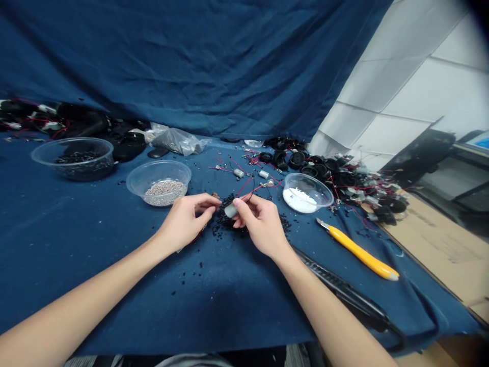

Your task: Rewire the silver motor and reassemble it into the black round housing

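Between the thumb and fingers of my right hand is a small grey cylindrical motor, with red and black wires trailing from it. My left hand is pinched closed just left of the motor; whatever it grips is too small or hidden to make out. A heap of tiny black pieces lies beneath and between both hands. Beyond my fingers, two more small motors with thin red wires rest on the blue cloth.
Clear plastic bowls hold silvery bits, white bits and black pieces. At right lies a yellow-handled cutter, near a black handled tool with a cord. Piles of black parts and wires line the back, beside a plastic bag.
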`<state>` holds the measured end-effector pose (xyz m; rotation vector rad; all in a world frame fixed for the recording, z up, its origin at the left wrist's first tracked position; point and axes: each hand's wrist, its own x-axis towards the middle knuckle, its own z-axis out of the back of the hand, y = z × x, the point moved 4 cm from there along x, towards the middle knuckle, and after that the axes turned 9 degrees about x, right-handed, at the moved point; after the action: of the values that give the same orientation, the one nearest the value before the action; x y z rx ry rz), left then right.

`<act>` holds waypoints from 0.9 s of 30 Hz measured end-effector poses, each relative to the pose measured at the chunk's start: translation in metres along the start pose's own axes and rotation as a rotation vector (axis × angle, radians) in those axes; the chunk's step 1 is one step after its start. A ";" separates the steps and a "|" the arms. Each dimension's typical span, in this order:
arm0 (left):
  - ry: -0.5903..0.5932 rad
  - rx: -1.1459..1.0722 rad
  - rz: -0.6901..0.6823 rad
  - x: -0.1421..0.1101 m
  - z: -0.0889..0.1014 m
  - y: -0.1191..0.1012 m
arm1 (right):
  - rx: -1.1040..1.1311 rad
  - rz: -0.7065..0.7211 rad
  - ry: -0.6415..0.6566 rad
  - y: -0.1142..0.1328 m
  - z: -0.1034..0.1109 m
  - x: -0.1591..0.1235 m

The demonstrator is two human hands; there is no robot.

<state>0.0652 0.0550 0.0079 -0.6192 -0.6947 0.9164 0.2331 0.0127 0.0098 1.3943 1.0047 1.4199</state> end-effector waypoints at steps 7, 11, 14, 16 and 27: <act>0.025 0.063 -0.003 0.000 0.003 -0.007 | 0.055 -0.019 -0.015 -0.004 0.004 0.004; 0.041 -0.004 0.032 0.000 0.005 -0.012 | 0.187 -0.091 0.022 -0.005 0.002 0.005; 0.148 -0.130 0.033 -0.001 0.002 -0.017 | 0.314 -0.165 0.070 -0.006 0.000 0.006; 0.244 -0.217 0.032 -0.003 -0.003 -0.020 | 0.370 -0.223 0.102 -0.007 -0.001 0.005; 0.292 -0.320 0.053 -0.008 -0.010 -0.019 | 0.688 -0.524 0.194 -0.010 -0.009 0.002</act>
<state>0.0788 0.0375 0.0140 -1.0377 -0.5659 0.7479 0.2245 0.0179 0.0001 1.3097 1.9454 0.8494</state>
